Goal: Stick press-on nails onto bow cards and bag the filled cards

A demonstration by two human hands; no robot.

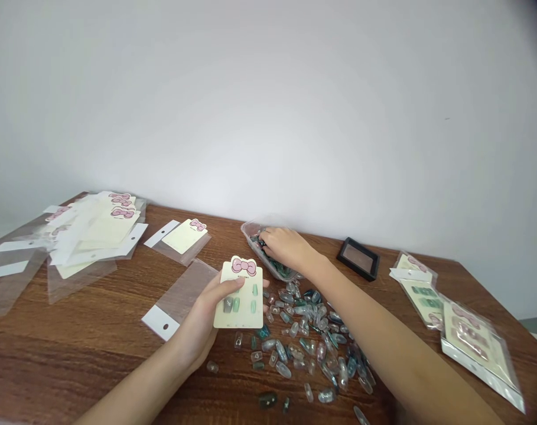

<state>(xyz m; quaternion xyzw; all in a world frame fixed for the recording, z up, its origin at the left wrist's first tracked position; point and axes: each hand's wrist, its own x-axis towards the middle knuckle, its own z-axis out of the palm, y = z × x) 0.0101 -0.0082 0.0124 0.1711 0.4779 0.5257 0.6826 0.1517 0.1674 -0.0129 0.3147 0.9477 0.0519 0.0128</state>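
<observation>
My left hand [201, 313] is closed on a cream nail card [246, 319], its thumb across the front and fingers behind. The card is upright, has a pink bow at the top, and carries several green press-on nails [236, 304]. My right hand [286, 245] reaches into a clear plastic tub [274, 273] holding more press-on nails. Its fingers are curled down among them; the fingertips are partly hidden, and I cannot make out what is between them. A heap of loose press-on nails [312, 342], clear, teal and grey, lies in front of the tub.
Blank bow cards and clear sleeves [100, 230] are piled at the left. One bow card [184, 237] lies on a sleeve, near an unfilled sleeve [184, 295]. A black frame [359, 258] sits right of the tub. Bagged nail cards [476, 342] lie far right. A wall stands behind.
</observation>
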